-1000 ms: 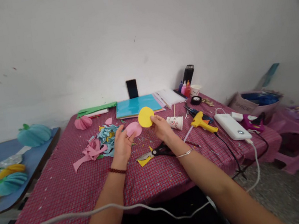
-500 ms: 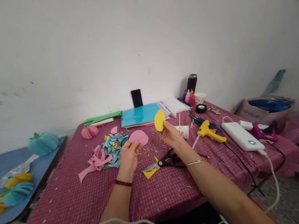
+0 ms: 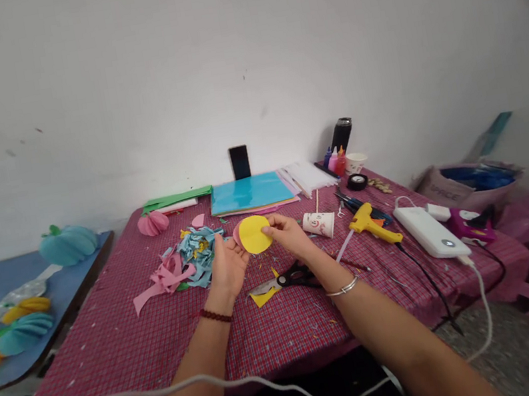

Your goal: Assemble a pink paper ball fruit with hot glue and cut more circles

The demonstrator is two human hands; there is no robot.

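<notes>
My right hand (image 3: 288, 233) pinches a yellow paper circle (image 3: 254, 235) by its right edge. A pink paper circle (image 3: 237, 235) lies behind it, only its left rim showing. My left hand (image 3: 229, 265) is open beside the two circles, thumb raised and fingers stretched toward their left edge; whether the fingertips touch the pink one is unclear. Below the hands, black-handled scissors (image 3: 283, 281) rest on the table next to a yellow paper scrap (image 3: 264, 298). Left of my left hand is a heap of blue paper scraps (image 3: 200, 253) with pink paper strips (image 3: 169, 278).
A yellow glue gun (image 3: 373, 224), a tipped paper cup (image 3: 318, 224) and a white power bank (image 3: 430, 231) are on the right. Blue sheets (image 3: 251, 192) and a phone (image 3: 239, 162) stand at the back. A white cable (image 3: 198, 379) crosses in front. Paper pumpkins (image 3: 68, 244) sit left.
The yellow circle has moved left and now overlaps the front of the pink one. My left fingers have gone from pinching the pink circle to stretched out. The view has shifted slightly.
</notes>
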